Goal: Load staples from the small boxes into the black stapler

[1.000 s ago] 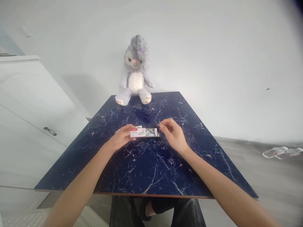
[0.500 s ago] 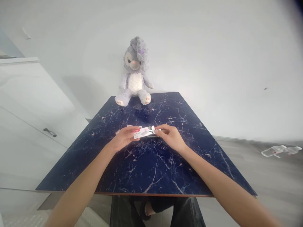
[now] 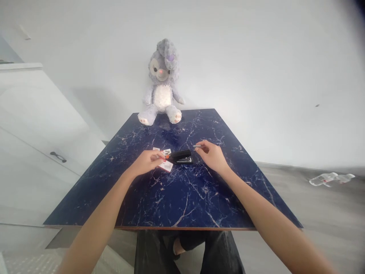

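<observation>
A black stapler (image 3: 181, 156) lies on the dark blue marbled table (image 3: 176, 194) between my hands. My left hand (image 3: 146, 161) is closed on a small white and red staple box (image 3: 166, 166), held low over the table just left of the stapler. My right hand (image 3: 212, 156) pinches a thin silvery strip of staples (image 3: 197, 145) just right of the stapler, a little above the table. Small white paper pieces (image 3: 162, 150) lie behind the box.
A grey plush rabbit (image 3: 162, 85) sits at the table's far edge against the white wall. A white cabinet (image 3: 34, 133) with a dark handle stands at the left. A plastic bottle (image 3: 330, 178) lies on the floor at the right.
The box has come away from the stapler: my left hand lowered it to the left. My right hand drew back to the right, pinching the strip of staples.
</observation>
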The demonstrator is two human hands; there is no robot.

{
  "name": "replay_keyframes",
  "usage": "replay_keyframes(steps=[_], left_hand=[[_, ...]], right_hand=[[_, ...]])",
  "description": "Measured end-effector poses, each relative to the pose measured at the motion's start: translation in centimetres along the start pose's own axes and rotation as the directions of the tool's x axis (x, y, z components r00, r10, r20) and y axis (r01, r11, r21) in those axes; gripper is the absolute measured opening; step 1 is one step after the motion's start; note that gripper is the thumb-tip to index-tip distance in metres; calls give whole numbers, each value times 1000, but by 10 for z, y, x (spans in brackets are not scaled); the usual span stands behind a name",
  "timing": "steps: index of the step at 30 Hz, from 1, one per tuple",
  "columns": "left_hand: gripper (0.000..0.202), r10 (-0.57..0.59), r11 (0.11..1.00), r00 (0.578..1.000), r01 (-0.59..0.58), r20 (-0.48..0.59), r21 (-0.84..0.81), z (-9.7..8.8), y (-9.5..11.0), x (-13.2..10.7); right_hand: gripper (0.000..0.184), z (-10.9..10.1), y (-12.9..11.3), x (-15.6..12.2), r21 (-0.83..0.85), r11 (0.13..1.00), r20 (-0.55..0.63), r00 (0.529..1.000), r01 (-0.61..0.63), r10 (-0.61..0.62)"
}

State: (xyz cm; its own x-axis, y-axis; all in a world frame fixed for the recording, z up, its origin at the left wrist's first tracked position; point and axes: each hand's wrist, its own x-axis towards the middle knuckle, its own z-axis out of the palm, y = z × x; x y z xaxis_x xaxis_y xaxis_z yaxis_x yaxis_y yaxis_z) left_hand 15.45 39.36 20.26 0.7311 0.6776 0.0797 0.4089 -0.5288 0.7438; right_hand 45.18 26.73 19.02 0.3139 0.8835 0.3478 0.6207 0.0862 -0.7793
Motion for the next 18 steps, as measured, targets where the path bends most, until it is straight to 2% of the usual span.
replay_keyframes(steps=[3,5,8,10,12,14,18], left_hand=[[16,98,926,995,-87,-12,367,2,0,0],[15,179,875,980,-120,-82,469,4,-2,1],[22,304,856,939,-196,-158,479,9,-4,4],[24,357,857,921,-258,-154,446,15,-6,6],[23,376,866,914,-288,-153,408,21,-8,8],[22,370,879,916,-290,-157,379,24,-11,9],[22,325,899,938,-267,-120,348,21,-16,11]], right_hand=[[17,2,10,4,-92,996,80,997,-9,17],[15,7,16,5,-29,997,146,987,-70,74],[15,14,22,8,169,964,228,960,-204,164],[15,18,24,8,290,910,256,940,-296,225],[16,22,25,8,350,873,262,931,-338,255],[20,24,25,6,350,886,266,939,-305,218],[47,25,20,0,254,954,305,949,-159,77]])
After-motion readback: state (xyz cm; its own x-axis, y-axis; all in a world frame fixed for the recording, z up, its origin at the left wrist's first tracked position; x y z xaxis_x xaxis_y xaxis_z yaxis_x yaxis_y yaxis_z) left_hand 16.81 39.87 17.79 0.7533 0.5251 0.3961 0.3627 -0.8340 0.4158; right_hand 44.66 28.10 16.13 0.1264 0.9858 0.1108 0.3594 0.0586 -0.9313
